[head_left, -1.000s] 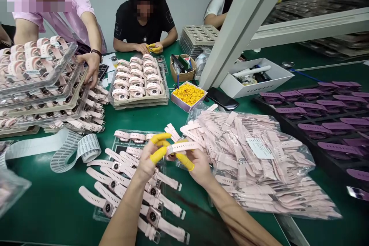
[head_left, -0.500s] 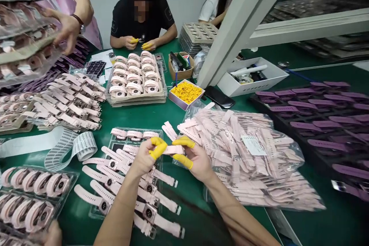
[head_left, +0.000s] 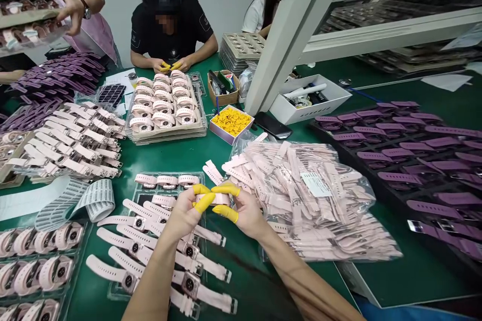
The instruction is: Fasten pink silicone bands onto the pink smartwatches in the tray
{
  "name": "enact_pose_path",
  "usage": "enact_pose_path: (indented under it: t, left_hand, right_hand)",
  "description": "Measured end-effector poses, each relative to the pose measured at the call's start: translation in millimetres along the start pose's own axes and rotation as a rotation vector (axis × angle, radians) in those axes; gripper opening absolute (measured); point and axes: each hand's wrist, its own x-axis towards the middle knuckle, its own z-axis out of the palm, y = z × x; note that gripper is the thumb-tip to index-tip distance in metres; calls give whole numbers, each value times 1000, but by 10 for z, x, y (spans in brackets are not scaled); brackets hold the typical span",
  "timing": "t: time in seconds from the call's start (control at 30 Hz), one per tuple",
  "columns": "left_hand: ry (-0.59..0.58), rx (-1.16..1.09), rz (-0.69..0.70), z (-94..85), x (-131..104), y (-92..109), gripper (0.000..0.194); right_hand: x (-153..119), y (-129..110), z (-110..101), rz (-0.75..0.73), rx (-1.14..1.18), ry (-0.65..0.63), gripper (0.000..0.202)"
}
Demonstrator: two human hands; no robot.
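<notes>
My left hand [head_left: 185,215] and my right hand [head_left: 244,213], with yellow finger cots on several fingertips, meet at the middle of the table. Between them they pinch a pink watch strap [head_left: 221,198]; fingers cover much of it, and I cannot tell whether a watch body is attached. Under and left of my left forearm, pink smartwatches [head_left: 190,283] lie with straps spread across a clear plastic tray [head_left: 203,176]. Closed-loop pink watches [head_left: 166,181] sit in its far row. Right of my right hand is a clear bag [head_left: 314,183] full of pink straps.
A small box of yellow finger cots [head_left: 231,121] stands ahead, beside stacked trays of pink watches [head_left: 165,133]. A label roll [head_left: 100,200] and another watch tray [head_left: 77,281] are at left. Purple-strapped watches [head_left: 399,178] fill the right. Across the table, a co-worker [head_left: 169,35] sits.
My hands have come closer together, and my left fingertips now overlap the strap near my right fingers. The view has shifted slightly right. The standing co-worker's held trays appear farther left.
</notes>
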Motion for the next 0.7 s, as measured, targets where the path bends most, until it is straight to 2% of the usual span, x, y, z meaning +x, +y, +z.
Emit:
enact_pose_path:
  t: [0.1, 0.2, 0.4, 0.53, 0.7]
  left_hand:
    - [61, 18, 36, 34, -2, -10, 42]
    - [94, 125, 61, 73, -30, -32, 36]
    - [12, 271, 79, 2, -67, -81, 24]
    - [2, 407, 97, -67, -63, -111, 18]
    - [51, 442, 81, -19, -39, -119, 19]
  right_hand:
    - [-4, 11, 11, 1, 27, 27, 32]
    - [2, 8, 21, -80, -66, 48, 24]
    - [26, -4, 5, -261, -146, 22, 25]
    - [29, 16, 21, -284, -175, 14, 26]
    - [17, 49, 76, -274, -217, 33, 21]
